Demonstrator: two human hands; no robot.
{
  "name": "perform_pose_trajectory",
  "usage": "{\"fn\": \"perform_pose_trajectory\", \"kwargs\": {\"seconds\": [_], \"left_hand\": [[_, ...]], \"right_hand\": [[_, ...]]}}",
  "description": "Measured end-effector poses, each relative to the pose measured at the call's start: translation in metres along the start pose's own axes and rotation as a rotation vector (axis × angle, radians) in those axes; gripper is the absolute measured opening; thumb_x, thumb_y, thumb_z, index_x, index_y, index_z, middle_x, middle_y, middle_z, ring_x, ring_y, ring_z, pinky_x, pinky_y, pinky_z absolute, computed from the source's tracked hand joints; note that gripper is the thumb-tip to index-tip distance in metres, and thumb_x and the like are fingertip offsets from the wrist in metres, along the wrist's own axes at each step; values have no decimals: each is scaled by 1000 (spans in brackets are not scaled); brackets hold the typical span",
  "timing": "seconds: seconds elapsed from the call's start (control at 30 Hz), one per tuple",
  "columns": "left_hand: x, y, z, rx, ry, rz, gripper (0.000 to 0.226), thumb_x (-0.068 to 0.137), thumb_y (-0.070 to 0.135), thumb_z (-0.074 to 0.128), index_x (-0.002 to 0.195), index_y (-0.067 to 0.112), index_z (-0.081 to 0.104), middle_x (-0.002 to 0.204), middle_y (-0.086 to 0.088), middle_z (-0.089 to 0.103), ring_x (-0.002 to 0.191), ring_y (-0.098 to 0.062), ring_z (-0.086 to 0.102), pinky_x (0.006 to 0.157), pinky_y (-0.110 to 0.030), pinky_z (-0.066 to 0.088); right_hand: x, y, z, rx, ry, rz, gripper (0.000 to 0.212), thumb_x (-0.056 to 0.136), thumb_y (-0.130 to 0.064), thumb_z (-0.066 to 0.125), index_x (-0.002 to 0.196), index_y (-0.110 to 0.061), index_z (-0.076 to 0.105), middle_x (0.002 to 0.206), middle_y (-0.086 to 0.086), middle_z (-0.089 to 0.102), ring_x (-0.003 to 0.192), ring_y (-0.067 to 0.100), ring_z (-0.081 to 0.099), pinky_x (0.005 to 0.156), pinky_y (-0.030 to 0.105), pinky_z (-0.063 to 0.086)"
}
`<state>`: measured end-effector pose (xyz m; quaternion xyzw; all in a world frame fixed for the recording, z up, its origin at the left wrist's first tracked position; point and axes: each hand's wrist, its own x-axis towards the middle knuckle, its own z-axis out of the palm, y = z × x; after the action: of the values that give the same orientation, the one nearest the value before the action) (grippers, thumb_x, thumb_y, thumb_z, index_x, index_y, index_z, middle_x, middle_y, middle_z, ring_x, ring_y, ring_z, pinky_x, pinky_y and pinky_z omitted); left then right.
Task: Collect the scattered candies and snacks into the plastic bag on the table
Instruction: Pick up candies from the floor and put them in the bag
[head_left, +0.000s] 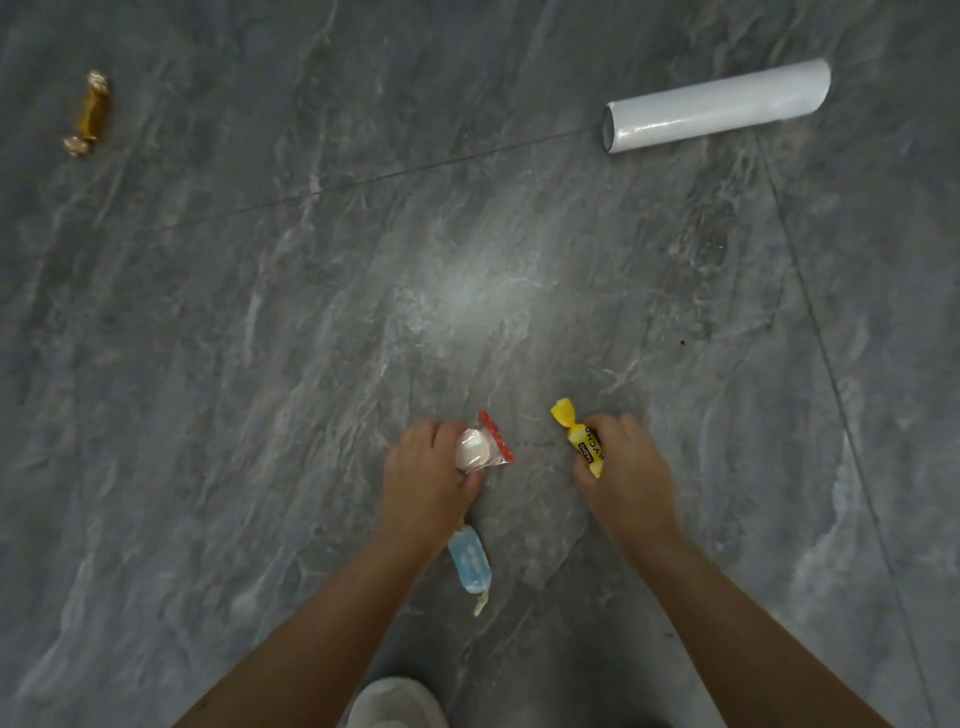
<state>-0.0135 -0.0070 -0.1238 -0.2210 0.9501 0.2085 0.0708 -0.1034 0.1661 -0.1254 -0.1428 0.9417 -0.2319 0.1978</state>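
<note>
My left hand (423, 475) grips a white round candy in a clear wrapper with a red edge (480, 444), low over the grey marble surface. My right hand (621, 462) pinches a yellow wrapped candy (579, 434) with black lettering, its twisted end pointing up-left. A light blue candy (470, 564) shaped like an ice pop lies just below my left wrist. A gold-brown wrapped candy (89, 114) lies far off at the upper left. No plastic bag is in view.
A white roll (714, 106) lies on the surface at the upper right. Thin seam lines cross the grey marble surface (311, 312). A pale rounded object (395, 704) shows at the bottom edge between my arms.
</note>
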Motion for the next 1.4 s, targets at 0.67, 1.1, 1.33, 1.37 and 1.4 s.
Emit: {"fn": "perform_pose_trajectory", "kwargs": {"seconds": [0.67,1.1,1.33,1.37,1.4], "left_hand": [[-87,152,-290,-161,110,28,40,61,24,67,98,12,58,86,-10,60,75,-28,56,66,-36,44],[-156,271,-544,-145,216,106,41,65,29,61,100,9,62,85,-8,61,77,-25,56,67,-31,42],[-201,315,-642,-126,328,84,42,66,32,64,100,8,62,88,-8,62,81,-26,57,70,-30,39],[-209,322,-655,-127,361,88,41,66,31,66,100,8,62,88,-8,62,81,-25,57,70,-29,38],[-215,328,-666,-126,388,83,39,67,30,70,99,8,61,89,-7,63,82,-25,57,70,-28,37]], "right_hand": [[-127,-140,-287,265,124,90,24,79,-12,64,101,-13,57,93,-2,46,79,19,53,66,30,38],[-219,-245,-534,374,286,30,18,78,-6,65,94,-9,59,90,4,50,70,10,46,59,18,32],[-263,-293,-631,380,307,-95,19,78,-8,66,96,-8,60,91,4,50,70,8,45,62,22,34],[-269,-299,-644,387,312,-114,19,78,-10,66,96,-9,59,91,3,51,70,6,45,61,21,34],[-275,-305,-655,387,316,-134,18,79,-11,66,96,-10,59,90,3,51,71,4,46,60,19,35]]}}
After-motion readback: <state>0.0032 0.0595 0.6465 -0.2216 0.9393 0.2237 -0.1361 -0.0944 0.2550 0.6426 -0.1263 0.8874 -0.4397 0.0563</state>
